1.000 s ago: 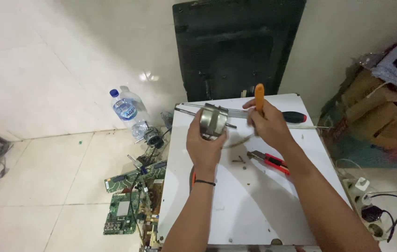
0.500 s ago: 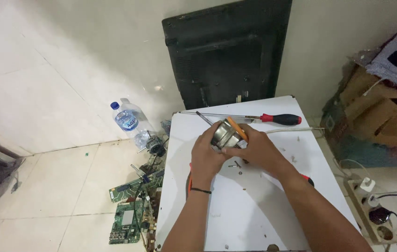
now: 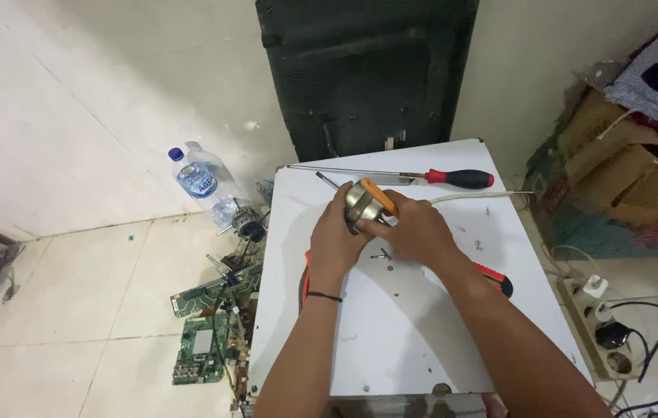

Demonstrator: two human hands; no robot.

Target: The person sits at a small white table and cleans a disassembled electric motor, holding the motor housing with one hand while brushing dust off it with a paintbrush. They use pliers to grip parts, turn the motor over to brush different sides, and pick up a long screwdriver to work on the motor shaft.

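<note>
Both hands met over the far middle of the white worktop (image 3: 422, 340), where a small round metal motor (image 3: 365, 203) sat between them, held just above or against the surface; which of the two could not be told. The left hand (image 3: 336, 236) had its grip clamped on the motor's near left side, fingers curled round the shiny casing, a thin black band around that wrist. The right hand (image 3: 414, 231) was closed on an orange-handled tool (image 3: 379, 197) whose handle lay across the top of the motor, the working end hidden behind the fingers. A thin metal shaft stuck out of the motor toward the far left. Just beyond the hands a long screwdriver with a red and black handle (image 3: 456, 179) lay crosswise near the worktop's far edge, and a pale cable (image 3: 483, 196) ran beside it toward the right. A few small screws (image 3: 381, 255) lay loose near the right palm. A red-handled tool (image 3: 495, 276) lay partly under the right forearm. On the floor to the left stood a clear plastic bottle (image 3: 201, 182) with a blue cap, its contents unclear, and green circuit boards (image 3: 203, 348) lay below it. Behind the worktop leaned a black panel (image 3: 367, 70); at right, cardboard boxes (image 3: 615, 170) held cloth and clutter.
</note>
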